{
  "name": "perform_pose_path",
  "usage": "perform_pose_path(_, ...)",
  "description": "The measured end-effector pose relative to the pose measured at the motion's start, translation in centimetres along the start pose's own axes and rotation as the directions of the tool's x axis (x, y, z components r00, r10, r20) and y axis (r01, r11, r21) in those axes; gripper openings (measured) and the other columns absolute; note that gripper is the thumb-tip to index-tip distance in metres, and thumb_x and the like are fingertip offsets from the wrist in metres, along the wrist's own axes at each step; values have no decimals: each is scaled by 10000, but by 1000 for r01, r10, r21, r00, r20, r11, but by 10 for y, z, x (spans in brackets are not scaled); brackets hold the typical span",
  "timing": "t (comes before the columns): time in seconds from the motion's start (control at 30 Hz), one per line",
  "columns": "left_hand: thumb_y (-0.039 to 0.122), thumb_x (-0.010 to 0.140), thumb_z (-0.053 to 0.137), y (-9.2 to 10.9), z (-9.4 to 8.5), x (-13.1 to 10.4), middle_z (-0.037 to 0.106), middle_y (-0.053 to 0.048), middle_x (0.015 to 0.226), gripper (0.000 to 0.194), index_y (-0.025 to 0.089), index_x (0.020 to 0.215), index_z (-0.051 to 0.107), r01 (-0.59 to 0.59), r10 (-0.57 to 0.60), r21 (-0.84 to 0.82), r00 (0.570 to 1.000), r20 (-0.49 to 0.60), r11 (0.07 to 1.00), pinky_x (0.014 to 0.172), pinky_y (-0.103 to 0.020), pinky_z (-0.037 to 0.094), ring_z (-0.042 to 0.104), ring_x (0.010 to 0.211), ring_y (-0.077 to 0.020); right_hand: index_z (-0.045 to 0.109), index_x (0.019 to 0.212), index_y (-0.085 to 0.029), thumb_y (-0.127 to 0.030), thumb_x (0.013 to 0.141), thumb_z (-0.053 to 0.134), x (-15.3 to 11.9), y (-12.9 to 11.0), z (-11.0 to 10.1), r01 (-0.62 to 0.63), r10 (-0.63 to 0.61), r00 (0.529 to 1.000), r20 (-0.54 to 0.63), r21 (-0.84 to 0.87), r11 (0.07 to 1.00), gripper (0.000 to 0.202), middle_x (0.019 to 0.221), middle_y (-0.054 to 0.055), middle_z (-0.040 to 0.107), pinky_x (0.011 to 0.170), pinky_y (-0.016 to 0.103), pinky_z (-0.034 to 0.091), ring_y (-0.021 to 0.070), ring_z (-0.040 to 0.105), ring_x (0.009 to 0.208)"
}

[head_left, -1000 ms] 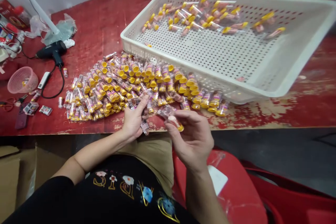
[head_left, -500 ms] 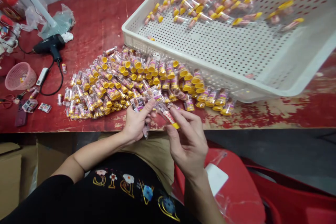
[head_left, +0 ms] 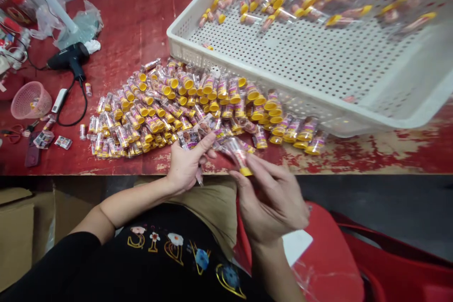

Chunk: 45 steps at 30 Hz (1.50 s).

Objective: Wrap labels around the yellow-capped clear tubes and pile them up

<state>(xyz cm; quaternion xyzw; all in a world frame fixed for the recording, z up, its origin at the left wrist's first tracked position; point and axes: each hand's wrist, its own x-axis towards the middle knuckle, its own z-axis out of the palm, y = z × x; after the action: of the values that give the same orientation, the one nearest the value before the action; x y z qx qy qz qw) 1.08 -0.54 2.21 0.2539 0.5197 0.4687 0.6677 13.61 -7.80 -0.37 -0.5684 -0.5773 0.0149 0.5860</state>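
Observation:
My left hand (head_left: 186,165) is closed on a bunch of printed clear plastic sleeves (head_left: 189,138), thumb pressed along the top. In my right hand (head_left: 274,200) a small clear tube with a yellow cap (head_left: 238,152) is pinched between thumb and fingers. Its cap end points toward me, and the clear end lies near the sleeves, slightly blurred; I cannot tell whether they touch. Just beyond both hands spreads a large pile of sleeved yellow-capped tubes (head_left: 155,115), most caps facing me.
A white perforated tray (head_left: 300,59) with several loose tubes stands behind the pile. To the left lie a black heat gun (head_left: 71,59), a pink basket (head_left: 31,101), scissors (head_left: 13,134) and loose sleeves (head_left: 62,142). A red chair (head_left: 329,250) is at my right.
My right hand has shifted right and slightly down with the tube, away from my left hand. The left hand keeps its grip on the sleeves. The view has moved a little.

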Motion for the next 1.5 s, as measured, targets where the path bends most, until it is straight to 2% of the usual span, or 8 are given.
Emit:
perform_pose_path(0.13,507,671,910,5,1,3,618,23,595,464,143,827,668,34,-34,-24,999,-4,999,378,-159,235,453,432,-35,769,1220,-320,-85,782,833,-3,1,-5,-213,228,972,-51,201,956,501,1082,60,785,737,377,655,221,756,900)
perform_pose_path(0.23,520,607,939,10,2,3,584,38,576,519,145,765,617,89,-89,-55,996,7,994,383,-149,238,452,436,-27,782,1199,-307,-149,836,799,-4,0,-7,-273,300,954,-14,382,883,396,1058,67,766,572,313,619,168,721,726)
perform_pose_path(0.37,516,536,971,14,2,0,576,47,597,576,149,756,586,152,-149,-77,988,43,985,400,-139,260,471,456,-21,779,1212,-291,-211,860,790,-6,2,-9,-215,232,973,9,406,888,361,1067,88,768,544,325,605,166,704,681)
perform_pose_path(0.53,506,566,968,19,1,-4,563,69,585,574,169,792,563,230,-223,-59,969,110,971,381,-144,230,408,403,-8,757,1249,-318,-78,765,841,-8,10,-11,-110,109,994,17,220,969,547,1103,67,791,774,390,642,237,760,933)
perform_pose_path(0.83,509,539,977,14,-1,1,558,69,650,604,154,805,567,237,-227,-103,969,97,966,391,-133,266,482,464,-16,772,1224,-277,-134,834,792,-10,4,-14,-212,222,975,19,373,903,416,1100,78,770,577,326,633,176,724,734)
perform_pose_path(1.03,558,539,960,14,-2,-1,564,66,638,620,153,800,569,236,-228,-52,965,129,970,392,-136,263,474,451,-14,749,1263,-303,-72,757,842,-10,10,-19,-108,85,990,110,226,968,564,1138,70,782,747,390,656,241,767,918)
perform_pose_path(1.23,592,564,934,11,-5,2,580,51,611,609,149,783,580,205,-202,-8,970,136,979,403,-147,266,479,458,-23,739,1282,-301,-47,729,863,-5,11,-20,-40,4,989,148,240,970,621,1122,71,791,755,362,640,230,759,931)
perform_pose_path(1.5,635,663,861,12,-11,2,588,46,556,559,162,799,596,165,-188,167,974,129,972,347,-172,204,375,389,-28,764,1233,-285,-57,821,780,-6,3,-23,-286,231,956,178,408,867,471,1111,57,756,586,293,613,146,716,735)
